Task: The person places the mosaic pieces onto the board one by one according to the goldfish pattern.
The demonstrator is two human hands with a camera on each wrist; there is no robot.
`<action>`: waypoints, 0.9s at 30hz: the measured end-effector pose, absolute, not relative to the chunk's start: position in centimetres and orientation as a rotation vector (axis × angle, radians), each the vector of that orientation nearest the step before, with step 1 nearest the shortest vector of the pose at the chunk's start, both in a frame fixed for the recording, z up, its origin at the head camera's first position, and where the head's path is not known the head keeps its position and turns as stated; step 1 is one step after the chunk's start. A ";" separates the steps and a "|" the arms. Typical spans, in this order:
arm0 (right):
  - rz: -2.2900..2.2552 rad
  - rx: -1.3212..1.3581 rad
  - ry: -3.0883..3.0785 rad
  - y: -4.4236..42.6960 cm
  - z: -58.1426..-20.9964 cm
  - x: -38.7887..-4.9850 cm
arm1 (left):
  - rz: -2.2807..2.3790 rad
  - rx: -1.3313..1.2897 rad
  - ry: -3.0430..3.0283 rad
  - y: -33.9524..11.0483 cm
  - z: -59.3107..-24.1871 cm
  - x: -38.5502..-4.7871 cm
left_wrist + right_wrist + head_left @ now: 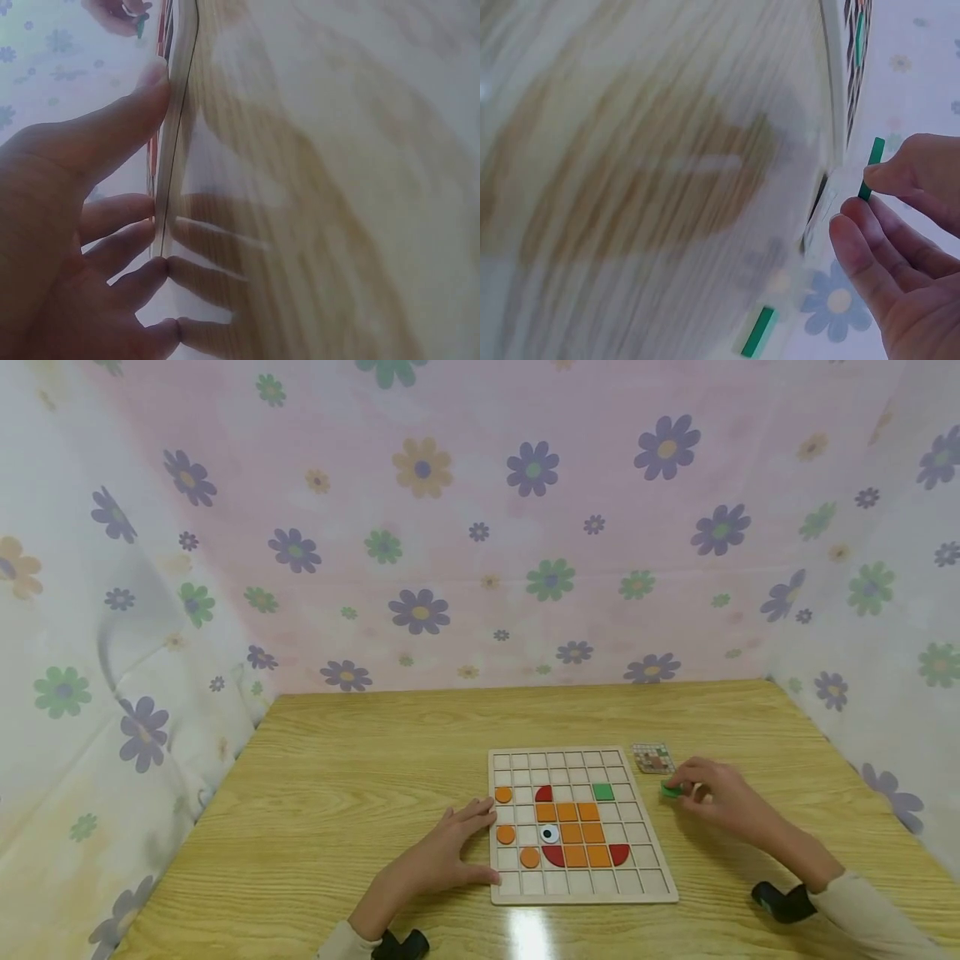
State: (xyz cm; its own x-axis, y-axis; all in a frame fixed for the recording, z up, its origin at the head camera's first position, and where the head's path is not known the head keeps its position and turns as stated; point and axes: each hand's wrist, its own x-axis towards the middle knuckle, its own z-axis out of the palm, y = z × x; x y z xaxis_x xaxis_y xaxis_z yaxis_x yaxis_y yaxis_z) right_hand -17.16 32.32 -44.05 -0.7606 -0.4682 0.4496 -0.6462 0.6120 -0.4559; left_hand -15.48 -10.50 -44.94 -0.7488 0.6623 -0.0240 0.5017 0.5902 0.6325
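Observation:
A wooden grid board (540, 762) lies on the table. It bears several orange squares (571, 832), 3 orange discs (506, 834), 3 red rounded pieces (619, 854), an eye piece (550, 833) and one green square (603, 792). My left hand (442, 852) touches the board's left edge, its fingers and thumb spread along it. To the right of the board, my right hand (716, 789) pinches a green tile (874, 161) between thumb and fingers. Another green tile (759, 331) lies on the table near that hand in the right wrist view.
Just beyond my right hand, a small picture card (652, 757) lies at the board's upper right. The wooden table (360, 760) reaches back to a flowered cloth (465, 527), which also hangs at both sides.

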 end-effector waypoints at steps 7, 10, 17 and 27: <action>0.938 0.961 -2.552 31.0 -44.0 -16.8 | 0.918 0.958 2.551 -10.6 -45.0 -15.4; 0.952 0.985 -2.547 30.5 -44.1 -16.7 | 0.916 0.952 2.549 -10.6 -45.1 -15.4; 0.974 1.039 -2.519 29.2 -44.1 -16.5 | 0.925 0.946 2.548 -10.6 -45.1 -15.4; 0.994 1.076 -2.546 27.8 -44.4 -17.0 | 0.927 0.980 2.558 -10.7 -45.1 -15.5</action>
State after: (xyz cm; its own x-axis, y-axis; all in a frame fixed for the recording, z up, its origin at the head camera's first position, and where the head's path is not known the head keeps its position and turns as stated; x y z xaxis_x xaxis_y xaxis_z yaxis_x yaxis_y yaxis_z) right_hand -16.95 27.78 -44.40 -0.7137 -0.5599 0.4210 -0.6970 0.5079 -0.5061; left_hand -15.53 -10.66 -45.15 -0.7429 0.6694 -0.0050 0.5108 0.5718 0.6419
